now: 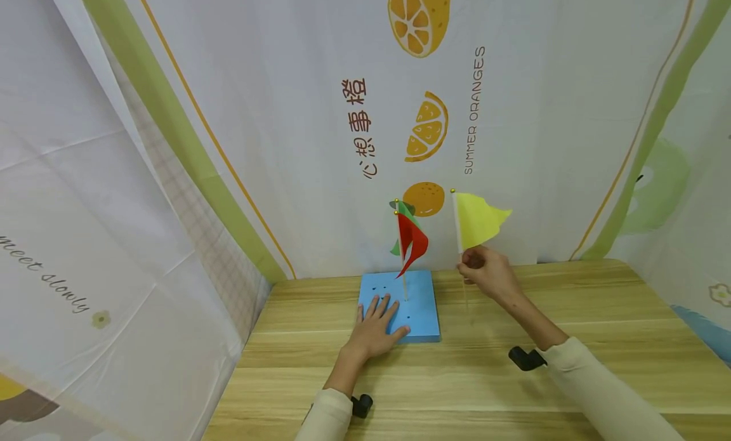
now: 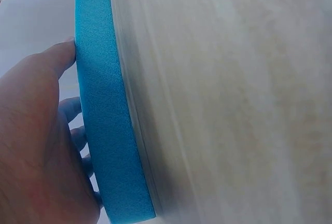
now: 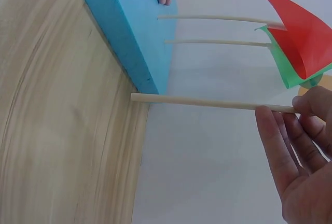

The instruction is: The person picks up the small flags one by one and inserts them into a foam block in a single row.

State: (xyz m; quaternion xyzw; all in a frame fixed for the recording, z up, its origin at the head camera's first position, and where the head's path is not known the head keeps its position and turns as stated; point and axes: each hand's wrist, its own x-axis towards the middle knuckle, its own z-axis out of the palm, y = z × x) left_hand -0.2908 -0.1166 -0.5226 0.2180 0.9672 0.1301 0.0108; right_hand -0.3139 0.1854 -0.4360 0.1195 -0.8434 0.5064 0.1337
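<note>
A blue foam block (image 1: pixel 422 330) lies on the wooden table with small holes in its top. My left hand (image 1: pixel 374 332) rests on it, fingers spread over the left part; the left wrist view shows the thumb (image 2: pixel 63 55) at the block's edge. To the right of the block, my right hand (image 1: pixel 492 275) pinches the stick of a yellow flag (image 1: pixel 480 222), held upright. In the right wrist view the stick's bare lower end (image 3: pixel 137 97) is beside the block. A red flag (image 1: pixel 412 238) and a green flag (image 3: pixel 286 68) stand in the block on thin wooden sticks.
The wooden table (image 1: pixel 285 365) ends at a white curtain (image 1: pixel 297 143) printed with oranges and writing. More cloth (image 1: pixel 85 206) hangs along the left side. Black camera mounts (image 1: pixel 526 358) sit at both wrists, by the cream sleeves.
</note>
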